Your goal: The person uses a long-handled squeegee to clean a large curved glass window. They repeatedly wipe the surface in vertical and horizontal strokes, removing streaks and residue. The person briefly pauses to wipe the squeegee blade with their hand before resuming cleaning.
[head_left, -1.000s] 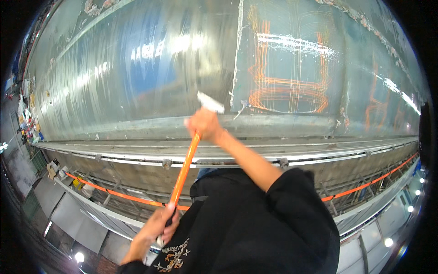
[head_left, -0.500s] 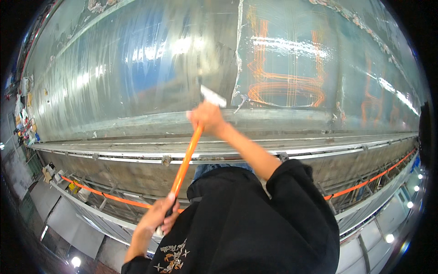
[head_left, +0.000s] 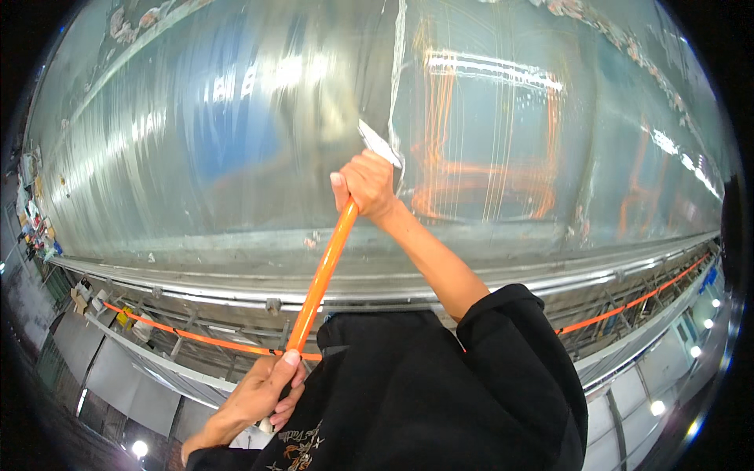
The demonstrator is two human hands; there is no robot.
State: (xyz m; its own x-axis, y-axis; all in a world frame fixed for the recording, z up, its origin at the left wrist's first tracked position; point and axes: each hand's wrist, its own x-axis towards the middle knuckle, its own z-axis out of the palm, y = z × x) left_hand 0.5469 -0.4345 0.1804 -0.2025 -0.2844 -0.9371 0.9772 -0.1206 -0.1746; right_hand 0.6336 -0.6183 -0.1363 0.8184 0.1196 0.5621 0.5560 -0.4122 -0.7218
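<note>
A long scraper with an orange handle (head_left: 323, 271) slants across the view, up and to the right. Near its head, my right hand (head_left: 369, 185) is closed round the handle. My left hand (head_left: 263, 390) grips the lower end beside my black shirt. The flat pale blade (head_left: 379, 144) lies at or just above a broad, glossy grey-green surface (head_left: 314, 169); contact cannot be made out. Just right of the blade, a whitish ragged seam (head_left: 397, 86) runs up that surface.
Orange marks show on the sheet right of the seam. Crumbly residue (head_left: 126, 30) lies along the far edge. A metal rail (head_left: 196, 284) runs across before my body, with an orange strap (head_left: 212, 340) below it. Assorted items (head_left: 38, 212) are piled at the far left.
The blade and my right hand have moved away from my body and closer to the seam. Both hands keep their hold on the scraper. The whole view has shifted a little.
</note>
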